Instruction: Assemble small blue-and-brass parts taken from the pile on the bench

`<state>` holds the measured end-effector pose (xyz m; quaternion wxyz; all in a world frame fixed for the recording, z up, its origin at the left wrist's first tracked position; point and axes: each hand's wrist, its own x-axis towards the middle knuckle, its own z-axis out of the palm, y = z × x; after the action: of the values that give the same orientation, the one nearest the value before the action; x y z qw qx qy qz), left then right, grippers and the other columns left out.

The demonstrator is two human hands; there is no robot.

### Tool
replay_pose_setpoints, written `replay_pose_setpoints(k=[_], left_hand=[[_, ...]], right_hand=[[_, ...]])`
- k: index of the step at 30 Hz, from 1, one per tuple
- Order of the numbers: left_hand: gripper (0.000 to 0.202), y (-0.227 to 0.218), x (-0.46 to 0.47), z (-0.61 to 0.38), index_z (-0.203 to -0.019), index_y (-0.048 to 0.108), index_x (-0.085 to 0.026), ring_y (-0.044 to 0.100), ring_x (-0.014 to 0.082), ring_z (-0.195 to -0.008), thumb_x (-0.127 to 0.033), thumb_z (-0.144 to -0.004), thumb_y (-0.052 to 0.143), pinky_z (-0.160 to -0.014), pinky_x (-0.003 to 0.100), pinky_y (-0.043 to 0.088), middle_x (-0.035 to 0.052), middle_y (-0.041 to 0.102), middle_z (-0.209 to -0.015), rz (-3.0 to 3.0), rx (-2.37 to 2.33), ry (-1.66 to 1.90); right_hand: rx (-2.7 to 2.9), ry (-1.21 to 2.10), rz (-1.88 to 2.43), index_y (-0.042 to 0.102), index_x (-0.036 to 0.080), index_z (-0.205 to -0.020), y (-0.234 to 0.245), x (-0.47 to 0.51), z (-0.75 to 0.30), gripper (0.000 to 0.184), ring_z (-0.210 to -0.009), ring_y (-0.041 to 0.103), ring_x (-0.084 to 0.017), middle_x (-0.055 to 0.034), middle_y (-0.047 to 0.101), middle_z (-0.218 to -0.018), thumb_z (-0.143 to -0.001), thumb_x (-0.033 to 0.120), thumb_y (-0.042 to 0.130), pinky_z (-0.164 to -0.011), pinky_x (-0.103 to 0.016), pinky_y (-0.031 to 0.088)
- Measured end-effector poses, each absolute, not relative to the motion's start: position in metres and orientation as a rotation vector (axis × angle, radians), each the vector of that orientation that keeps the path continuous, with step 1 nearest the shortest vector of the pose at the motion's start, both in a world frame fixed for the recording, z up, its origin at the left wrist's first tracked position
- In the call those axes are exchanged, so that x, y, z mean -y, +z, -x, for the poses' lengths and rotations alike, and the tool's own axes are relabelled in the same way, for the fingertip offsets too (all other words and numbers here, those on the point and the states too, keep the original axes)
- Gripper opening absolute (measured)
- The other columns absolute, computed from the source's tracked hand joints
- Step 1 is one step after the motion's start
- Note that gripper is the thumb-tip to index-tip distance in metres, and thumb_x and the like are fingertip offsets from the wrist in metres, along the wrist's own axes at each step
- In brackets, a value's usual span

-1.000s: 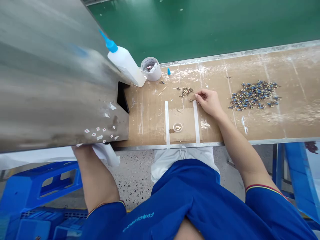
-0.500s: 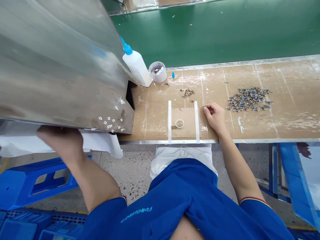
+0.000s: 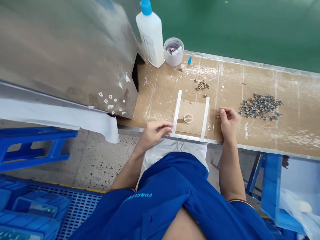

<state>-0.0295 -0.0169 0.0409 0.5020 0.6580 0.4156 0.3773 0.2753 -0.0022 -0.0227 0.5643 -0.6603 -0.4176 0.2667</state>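
My left hand [image 3: 155, 132] is over the front edge of the bench, its thumb and fingers drawn together by the left tape strip of a small cardboard pad [image 3: 196, 128]. Anything in that pinch is too small to make out. My right hand [image 3: 229, 122] rests on the bench right of the pad, fingers curled and thumb close to the forefinger; what they hold, if anything, is hidden. On the pad stands a small round cup [image 3: 188, 118] with a thin loop in it. Tiny gold-coloured pieces [image 3: 202, 85] lie behind the pad. Right of my right hand is a pile of small blue-and-gold pieces [image 3: 261, 106].
A white bottle with a blue cap [image 3: 152, 40], a tape roll [image 3: 174, 51] holding scraps and a small blue tip [image 3: 189, 60] stand at the back left. A large metal housing [image 3: 75, 56] blocks the left side. A green surface [image 3: 237, 30] lies beyond the bench.
My left hand has come from beneath the metal housing's edge to the pad's left side. My right hand remains on the bench right of the pad. The view has shifted.
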Motion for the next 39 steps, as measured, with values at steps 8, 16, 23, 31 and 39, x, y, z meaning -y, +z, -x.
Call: replay_pose_setpoints(k=[8,16,23,31,39], left_hand=[[0.031,0.010,-0.001,-0.009,-0.099,0.064,-0.010,0.069,0.0117,-0.074,-0.023,-0.075,0.077,-0.070,0.021,0.054,0.0031,0.068,-0.077,-1.300,-0.797,0.790],[0.011,0.005,-0.005,-0.004,-0.083,0.074,-0.011,0.067,0.0108,-0.072,-0.020,-0.079,0.077,-0.065,0.020,0.052,0.0068,0.072,-0.080,-1.339,-0.701,0.804],[0.013,0.007,-0.007,-0.001,-0.093,0.081,-0.018,0.069,0.0121,-0.082,-0.016,-0.082,0.074,-0.075,0.022,0.054,0.0066,0.074,-0.090,-1.502,-0.658,0.882],[0.015,0.004,-0.003,-0.002,-0.098,0.078,-0.012,0.064,0.0087,-0.071,-0.021,-0.087,0.072,-0.064,0.018,0.049,0.0064,0.073,-0.085,-1.656,-0.693,0.902],[0.010,0.004,-0.003,-0.003,-0.087,0.075,-0.009,0.062,0.0075,-0.065,-0.017,-0.088,0.069,-0.058,0.015,0.046,0.0063,0.072,-0.080,-1.730,-0.676,0.921]], right_hand=[[0.962,0.611,1.578,0.066,0.014,-0.089,-0.015,0.021,-0.266,0.055,-0.064,0.060,-0.008,-0.0048,0.066,-0.075,-0.076,0.067,0.066,-0.063,-0.024,0.053],[1.540,0.666,1.459,0.068,0.017,-0.103,0.003,0.021,-0.232,0.040,-0.085,0.065,-0.011,-0.0088,0.068,-0.098,-0.088,0.054,0.061,-0.074,-0.024,0.054],[1.657,0.610,1.461,0.074,0.019,-0.089,0.006,0.020,-0.222,0.032,-0.075,0.054,-0.009,-0.0059,0.062,-0.087,-0.087,0.050,0.066,-0.067,-0.024,0.047],[1.803,0.398,1.363,0.076,0.022,-0.088,0.009,0.012,-0.205,0.020,-0.091,0.057,-0.011,-0.0074,0.061,-0.096,-0.092,0.036,0.062,-0.075,-0.026,0.046],[1.885,0.050,1.328,0.071,0.019,-0.085,0.009,0.006,-0.207,0.013,-0.088,0.051,-0.009,-0.0053,0.061,-0.092,-0.092,0.025,0.062,-0.076,-0.024,0.041]])
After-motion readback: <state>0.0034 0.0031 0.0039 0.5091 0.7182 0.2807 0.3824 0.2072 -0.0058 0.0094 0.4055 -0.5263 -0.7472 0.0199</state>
